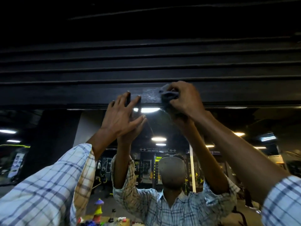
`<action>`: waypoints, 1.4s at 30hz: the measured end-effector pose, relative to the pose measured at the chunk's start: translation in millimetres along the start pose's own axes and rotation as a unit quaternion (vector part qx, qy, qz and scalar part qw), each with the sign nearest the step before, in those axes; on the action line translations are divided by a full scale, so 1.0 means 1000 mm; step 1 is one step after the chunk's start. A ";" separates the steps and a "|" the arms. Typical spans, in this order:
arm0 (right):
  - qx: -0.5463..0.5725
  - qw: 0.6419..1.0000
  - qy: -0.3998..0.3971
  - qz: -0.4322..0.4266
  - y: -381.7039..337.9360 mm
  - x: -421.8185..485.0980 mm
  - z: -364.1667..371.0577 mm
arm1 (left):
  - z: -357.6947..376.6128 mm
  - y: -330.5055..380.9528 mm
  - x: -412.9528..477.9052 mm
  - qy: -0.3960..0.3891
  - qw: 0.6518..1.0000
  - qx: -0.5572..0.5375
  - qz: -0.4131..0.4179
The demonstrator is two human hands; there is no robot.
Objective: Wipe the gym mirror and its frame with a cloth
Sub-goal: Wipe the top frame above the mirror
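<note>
1. Left sleeve (48, 185): checked blue-and-white fabric with a beige inner cuff, raised from the lower left corner
2. Right sleeve (281, 203): same checked fabric, lower right corner; a bare forearm rose up and leftward out of it
3. Left hand (120, 118): lifted overhead, grip apart, fingers straight and spread; fingertips lay against the lower band of the frame, thumb tip at the glass just beneath. It held nothing
4. Right hand (185, 98): just right of the left hand, near it but not touching; grip clamped on the cloth, fingers curled round it
5. Cloth (168, 95): dark blue-grey, bunched, largely covered by the right hand; pressed on the frame's lower band, its lower part reaching the seam where frame met glass
6. Frame (73, 93): black, horizontal, ridged in several stepped bands, spanning the full width above the mirror; a faint sheen showed between the two hands
7. Mirror (244, 126): directly under the frame, filling the lower half of the view
8. Reflection (172, 207): a person in the checked shirt, both arms up, centred in the glass
9. Ceiling lamps (158, 139): round, lit, reflected behind the person; below them a sign (157, 150) with reversed lettering, unreadable
10. Coloured objects (98, 209): at the bottom edge, yellow and purple; kind could not be told
</note>
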State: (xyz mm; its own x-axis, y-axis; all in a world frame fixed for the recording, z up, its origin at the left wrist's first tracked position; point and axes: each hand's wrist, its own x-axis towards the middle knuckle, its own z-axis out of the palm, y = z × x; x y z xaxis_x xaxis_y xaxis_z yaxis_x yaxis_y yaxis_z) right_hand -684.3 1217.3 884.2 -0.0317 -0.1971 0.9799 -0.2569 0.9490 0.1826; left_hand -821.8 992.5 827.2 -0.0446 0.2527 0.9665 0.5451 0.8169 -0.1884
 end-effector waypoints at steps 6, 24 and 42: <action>-0.004 1.000 -0.012 -0.018 -0.025 -0.002 0.024 | -0.002 -0.027 0.004 0.010 1.000 -0.002 -0.013; -0.023 0.999 -0.008 -0.048 -0.111 0.021 0.117 | 0.000 -0.130 -0.017 0.035 0.999 -0.015 0.024; -0.023 0.998 -0.009 -0.060 -0.175 0.032 0.184 | -0.009 -0.221 -0.035 0.037 0.999 -0.016 0.026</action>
State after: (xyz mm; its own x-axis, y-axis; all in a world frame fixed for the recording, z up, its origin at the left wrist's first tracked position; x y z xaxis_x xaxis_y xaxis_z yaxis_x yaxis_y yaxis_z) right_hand -818.2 999.4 868.3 -0.0201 -0.3143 0.9491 -0.2157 0.9283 0.3028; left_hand -932.9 798.7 836.4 0.0470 0.2543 0.9660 0.5721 0.7858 -0.2347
